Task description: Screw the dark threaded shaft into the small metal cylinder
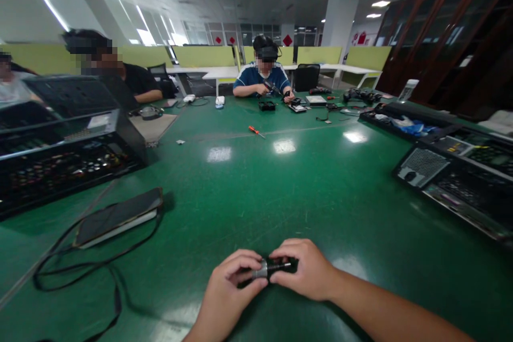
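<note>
Low in the view, my two hands meet around a small grey-and-black cylindrical piece (261, 270) just over the green tabletop. My left hand (230, 286) is closed on its grey end, thumb in front and fingers behind. A thin dark rod with a light tip (285, 265) runs from it to the right. My right hand (306, 270) curls its thumb and fingers around this rod. The exact kind of the piece cannot be made out, and part of it is hidden by my fingers.
A black-covered notebook (120, 219) with a dark strap (76, 267) lies left. Open computer cases stand at left (72, 165) and right (460, 171). An orange-handled screwdriver (254, 130) lies farther off. A co-worker (262, 77) opposite handles a tool among parts; another person sits left.
</note>
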`<state>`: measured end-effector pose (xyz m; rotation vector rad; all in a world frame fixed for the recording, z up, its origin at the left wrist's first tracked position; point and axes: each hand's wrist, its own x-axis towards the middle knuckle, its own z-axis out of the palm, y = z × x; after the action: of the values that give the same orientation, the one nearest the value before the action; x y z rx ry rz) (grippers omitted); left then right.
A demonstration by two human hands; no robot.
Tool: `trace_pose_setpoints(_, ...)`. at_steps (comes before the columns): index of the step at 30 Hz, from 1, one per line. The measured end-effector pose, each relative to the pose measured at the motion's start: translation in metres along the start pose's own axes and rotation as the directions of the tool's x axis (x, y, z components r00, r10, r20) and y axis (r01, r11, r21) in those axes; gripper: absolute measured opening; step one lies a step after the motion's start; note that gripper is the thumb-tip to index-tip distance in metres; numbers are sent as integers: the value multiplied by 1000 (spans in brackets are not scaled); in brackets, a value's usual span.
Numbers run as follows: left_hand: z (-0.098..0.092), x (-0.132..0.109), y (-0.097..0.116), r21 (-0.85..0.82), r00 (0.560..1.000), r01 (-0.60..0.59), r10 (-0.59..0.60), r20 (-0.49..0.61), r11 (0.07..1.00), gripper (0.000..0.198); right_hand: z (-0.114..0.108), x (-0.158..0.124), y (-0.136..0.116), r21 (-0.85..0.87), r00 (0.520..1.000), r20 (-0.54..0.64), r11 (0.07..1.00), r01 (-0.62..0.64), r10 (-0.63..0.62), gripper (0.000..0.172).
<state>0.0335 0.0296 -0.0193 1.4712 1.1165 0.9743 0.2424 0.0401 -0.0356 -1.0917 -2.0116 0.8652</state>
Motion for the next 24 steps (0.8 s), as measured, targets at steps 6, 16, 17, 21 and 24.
trace_pose_setpoints(6, -1, 1, -2, -6, 1000, -16, 16, -2, 1000, 8, 2, 2, 1, -36, 999, 20, 999, 31, -30, 15)
trace_pose_setpoints(16, -1, 0, -1, 10, 1000, -7, 7, -5, 1000, 8, 0, 0, 2, -24, 1000, 12, 1000, 10, -9, 14)
trace_pose_setpoints(17, -1, 0, -1, 9, 1000, -3, 3, -2, 1000, 8, 0, 0, 2, -26, 1000, 12, 1000, 12, -11, 14)
trace_pose_setpoints(21, -1, 0, -2, 1, 1000, 5, -5, 6, 1000, 8, -1, 1, 2, -32, 1000, 17, 999, 20, -19, 15)
trace_pose_setpoints(24, -1, 0, -3, 0, 1000, 3, -3, 9, 1000, 8, -1, 1, 1, -23, 1000, 11, 1000, 17, -17, 15)
